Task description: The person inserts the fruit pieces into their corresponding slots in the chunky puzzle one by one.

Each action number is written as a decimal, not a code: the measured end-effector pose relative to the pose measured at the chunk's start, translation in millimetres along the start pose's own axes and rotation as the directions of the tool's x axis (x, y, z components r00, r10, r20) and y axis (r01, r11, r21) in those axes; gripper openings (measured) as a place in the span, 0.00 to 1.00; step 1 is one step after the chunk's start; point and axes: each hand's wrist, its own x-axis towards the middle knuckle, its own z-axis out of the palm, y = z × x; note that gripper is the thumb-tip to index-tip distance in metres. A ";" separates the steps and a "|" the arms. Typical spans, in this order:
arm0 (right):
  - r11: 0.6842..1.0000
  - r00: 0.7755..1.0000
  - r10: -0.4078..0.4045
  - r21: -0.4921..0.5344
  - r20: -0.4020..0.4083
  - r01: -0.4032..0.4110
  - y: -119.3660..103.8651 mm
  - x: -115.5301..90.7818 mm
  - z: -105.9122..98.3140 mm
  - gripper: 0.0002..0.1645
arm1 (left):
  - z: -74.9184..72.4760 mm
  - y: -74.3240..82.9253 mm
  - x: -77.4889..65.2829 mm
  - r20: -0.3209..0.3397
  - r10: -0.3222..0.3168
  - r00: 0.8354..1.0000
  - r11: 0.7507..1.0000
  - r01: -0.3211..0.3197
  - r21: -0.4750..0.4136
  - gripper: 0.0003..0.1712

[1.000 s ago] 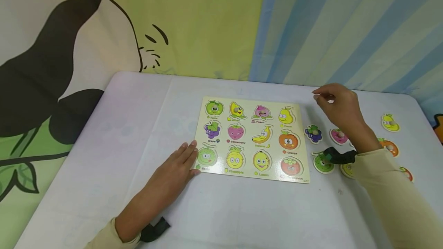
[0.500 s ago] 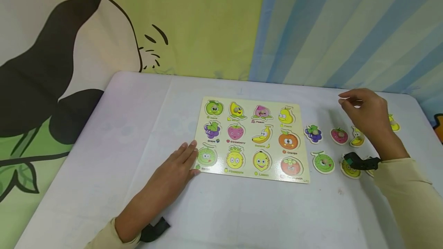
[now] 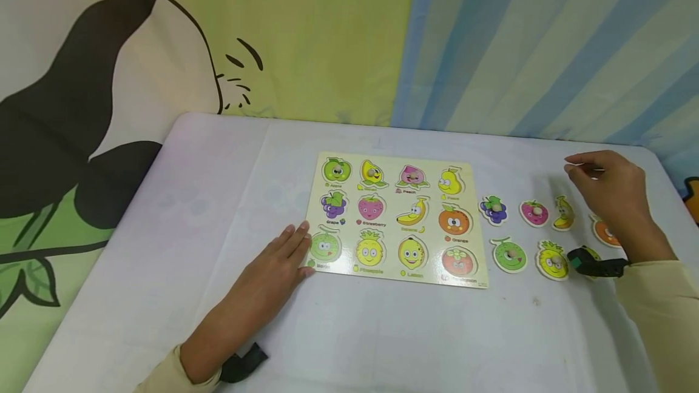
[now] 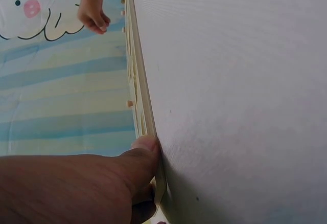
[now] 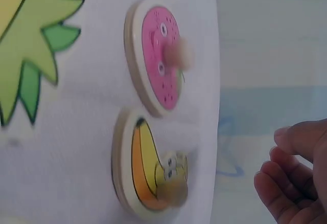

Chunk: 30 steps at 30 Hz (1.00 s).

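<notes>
Hands point(image 3: 273, 275) apart, left at board point(image 3: 391, 241) edge

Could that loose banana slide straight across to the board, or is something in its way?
Something is: the strawberry piece, then the grape piece, lie on the table between the banana piece and the board.

A play spot for children is hinted at by the fruit puzzle point(image 3: 392, 238) on the white tabletop point(image 3: 382, 332) and the cartoon drawing point(image 3: 82, 71) and blue stripes point(image 3: 473, 35) behind. Home or school cannot be told.
</notes>
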 end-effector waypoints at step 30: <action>0.929 0.932 0.359 -0.119 0.052 -0.351 84.8 6.9 -14.3 0.27 | -0.7 0.8 0.9 0.018 -0.019 1.000 1.000 0.020 -0.024 0.34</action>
